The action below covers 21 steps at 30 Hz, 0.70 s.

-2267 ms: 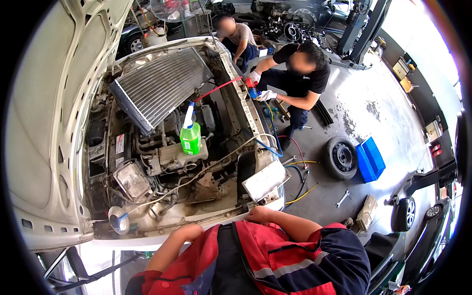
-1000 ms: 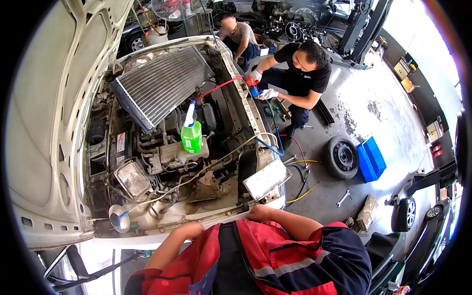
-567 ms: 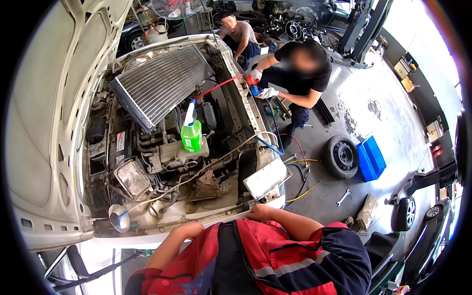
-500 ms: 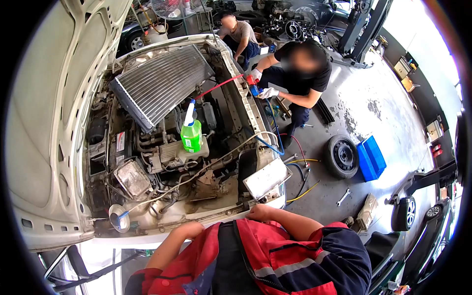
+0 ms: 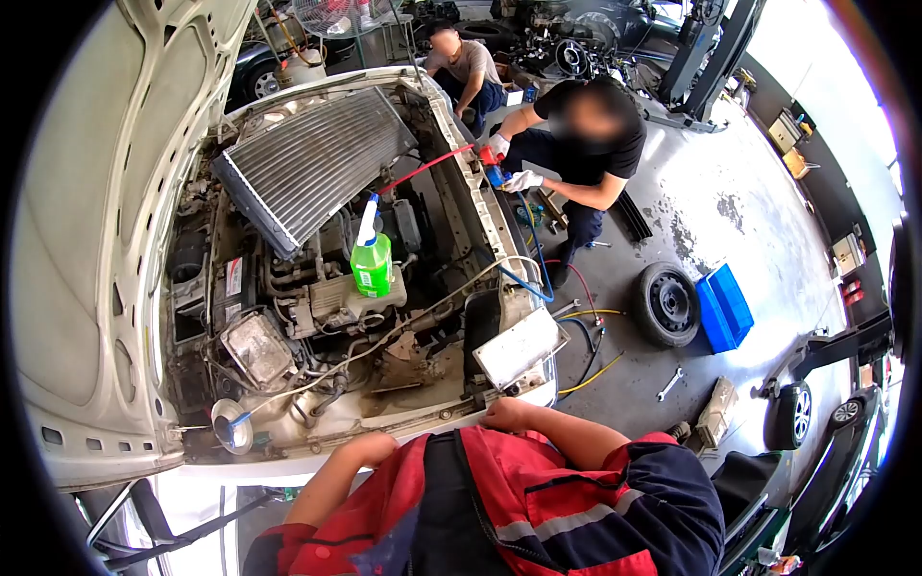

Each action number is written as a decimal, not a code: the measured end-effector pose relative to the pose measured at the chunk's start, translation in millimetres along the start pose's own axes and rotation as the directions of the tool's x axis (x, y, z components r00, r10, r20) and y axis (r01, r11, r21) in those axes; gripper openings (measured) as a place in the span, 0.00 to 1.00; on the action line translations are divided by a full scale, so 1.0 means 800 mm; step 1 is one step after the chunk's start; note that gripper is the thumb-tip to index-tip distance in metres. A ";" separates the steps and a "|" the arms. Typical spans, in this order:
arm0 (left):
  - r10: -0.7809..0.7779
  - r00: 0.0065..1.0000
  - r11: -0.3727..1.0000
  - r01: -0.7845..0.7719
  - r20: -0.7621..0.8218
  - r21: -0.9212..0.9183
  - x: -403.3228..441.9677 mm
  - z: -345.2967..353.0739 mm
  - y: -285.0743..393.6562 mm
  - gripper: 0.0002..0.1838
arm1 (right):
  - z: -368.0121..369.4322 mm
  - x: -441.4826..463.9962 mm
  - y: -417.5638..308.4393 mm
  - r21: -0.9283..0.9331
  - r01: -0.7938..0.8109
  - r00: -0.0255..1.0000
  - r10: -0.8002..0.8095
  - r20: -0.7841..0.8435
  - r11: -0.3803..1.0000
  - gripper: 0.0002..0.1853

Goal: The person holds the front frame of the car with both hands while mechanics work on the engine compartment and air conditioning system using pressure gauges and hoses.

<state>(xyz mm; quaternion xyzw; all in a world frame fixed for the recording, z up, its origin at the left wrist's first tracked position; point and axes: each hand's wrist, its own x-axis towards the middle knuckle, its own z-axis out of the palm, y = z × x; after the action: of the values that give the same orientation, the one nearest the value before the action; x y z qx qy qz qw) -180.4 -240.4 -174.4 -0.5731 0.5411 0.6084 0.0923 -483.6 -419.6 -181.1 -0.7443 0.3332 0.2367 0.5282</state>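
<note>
Head view: bare L hand point(image 5: 373, 449), lower ctr, curled by cream-painted metal car edge point(image 5: 432, 417); bare R hand point(image 5: 507, 415), same edge, further right. Hands apart; can't tell from here if either grips. White flat rectangular piece point(image 5: 521, 348) just above R. Green spray bottle w/ white trigger point(image 5: 371, 264) upright, ctr. Gloved co-worker point(image 5: 615, 158), upper R, holds red-and-blue tool point(image 5: 494, 170).

A lone head-worn camera is looking forward and steeply down.
I'm watching it taking in the wearer's own jacket point(image 5: 586, 480), very near along the bottom edge; the engine bay point(image 5: 331, 307) is filling the middle, the raised hood point(image 5: 67, 240) is looming close at left, the floor point(image 5: 788, 269) is spreading off right, and a black-shirted co-worker point(image 5: 615, 158) is showing farther away, near the top.
</note>
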 end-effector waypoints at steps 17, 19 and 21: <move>0.076 0.997 0.982 -0.075 0.002 0.173 0.021 0.008 -0.031 0.15 | -0.004 -0.003 -0.007 -0.028 -0.018 1.000 0.018 0.010 0.999 0.24; 0.011 1.000 0.986 -0.016 0.027 0.166 0.016 0.002 -0.018 0.20 | -0.005 -0.005 -0.009 -0.012 -0.014 1.000 0.014 0.008 1.000 0.24; -0.027 0.999 0.992 0.022 0.038 0.128 0.010 -0.001 -0.008 0.21 | -0.005 -0.007 -0.010 -0.008 -0.011 1.000 0.011 0.005 1.000 0.24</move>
<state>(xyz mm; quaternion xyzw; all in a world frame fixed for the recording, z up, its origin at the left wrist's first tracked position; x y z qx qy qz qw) -177.5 -242.5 -184.0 -0.5606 0.5699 0.5827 0.1465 -480.9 -420.5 -170.8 -0.7440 0.3347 0.2430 0.5247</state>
